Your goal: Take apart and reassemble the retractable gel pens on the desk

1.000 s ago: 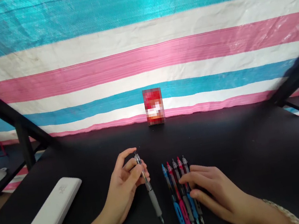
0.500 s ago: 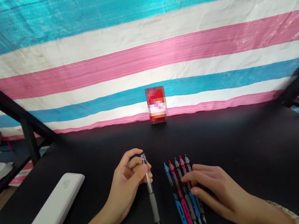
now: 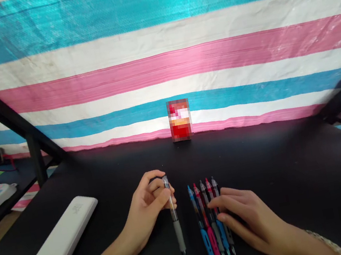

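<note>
A pen with a gray grip (image 3: 179, 233) stands at a slight slant left of a row of five pens (image 3: 213, 239), its tip toward the wearer; whether the tip touches the bench (image 3: 276, 148) cannot be told. The left hand (image 3: 150, 199) is closed on its clear upper barrel, thumb against the other fingers, with the index fingertip at the top end. The five pens lie side by side, their grips blue, pink, gray, blue and dark gray from left to right. The right hand (image 3: 252, 216) is loosely open, its bent index finger and thumb spread over the right side of the row; firm contact is unclear.

A second ago the held pen slants more, with its tip nearer the row; half a second ago it points almost straight toward the wearer. The right hand and the row keep their arrangement.

Farther left lies a long white device (image 3: 58, 248) with a round dark display. At the back, a blurred-out red item (image 3: 180, 121) stands before a striped sheet (image 3: 160, 67).
</note>
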`<state>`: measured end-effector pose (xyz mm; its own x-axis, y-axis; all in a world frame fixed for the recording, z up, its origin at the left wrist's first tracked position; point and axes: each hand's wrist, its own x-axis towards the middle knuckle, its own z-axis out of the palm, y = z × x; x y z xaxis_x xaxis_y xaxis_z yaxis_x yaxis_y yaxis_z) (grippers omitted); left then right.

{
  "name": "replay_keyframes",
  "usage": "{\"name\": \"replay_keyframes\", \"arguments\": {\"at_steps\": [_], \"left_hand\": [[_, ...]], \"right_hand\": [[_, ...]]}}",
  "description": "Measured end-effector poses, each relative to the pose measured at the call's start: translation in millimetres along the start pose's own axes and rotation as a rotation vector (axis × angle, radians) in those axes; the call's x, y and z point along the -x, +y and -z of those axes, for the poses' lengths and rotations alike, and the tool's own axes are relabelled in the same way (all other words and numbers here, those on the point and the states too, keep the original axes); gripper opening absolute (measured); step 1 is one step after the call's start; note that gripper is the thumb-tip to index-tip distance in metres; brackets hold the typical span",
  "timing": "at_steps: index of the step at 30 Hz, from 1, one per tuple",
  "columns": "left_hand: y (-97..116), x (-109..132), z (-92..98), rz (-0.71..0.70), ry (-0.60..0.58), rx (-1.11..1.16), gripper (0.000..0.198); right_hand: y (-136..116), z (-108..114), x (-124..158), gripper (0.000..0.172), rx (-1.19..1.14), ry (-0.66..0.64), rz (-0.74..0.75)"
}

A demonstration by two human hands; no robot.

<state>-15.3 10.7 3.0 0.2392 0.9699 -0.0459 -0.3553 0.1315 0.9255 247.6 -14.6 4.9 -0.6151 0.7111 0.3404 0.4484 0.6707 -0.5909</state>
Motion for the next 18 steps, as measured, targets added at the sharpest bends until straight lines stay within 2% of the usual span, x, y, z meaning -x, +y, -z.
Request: {"name": "replay_keyframes", "arguments": {"at_steps": [7, 14, 18], "left_hand": [[1.3, -0.3, 0.0, 0.002, -0.015, -0.004, 0.023], [5.7, 0.3, -3.2, 0.016, 0.015, -0.009, 0.033], [6.0, -0.3, -2.8, 0.027, 0.012, -0.019, 0.028]], "right_hand": [[0.8, -0.3, -0.3, 0.017, 0.012, -0.005, 0.001], [-1.3, 0.8, -1.8, 0.019, 0.031, 0.019, 0.020], [-0.2, 0.2, -0.6, 0.019, 0.036, 0.012, 0.015]]}}
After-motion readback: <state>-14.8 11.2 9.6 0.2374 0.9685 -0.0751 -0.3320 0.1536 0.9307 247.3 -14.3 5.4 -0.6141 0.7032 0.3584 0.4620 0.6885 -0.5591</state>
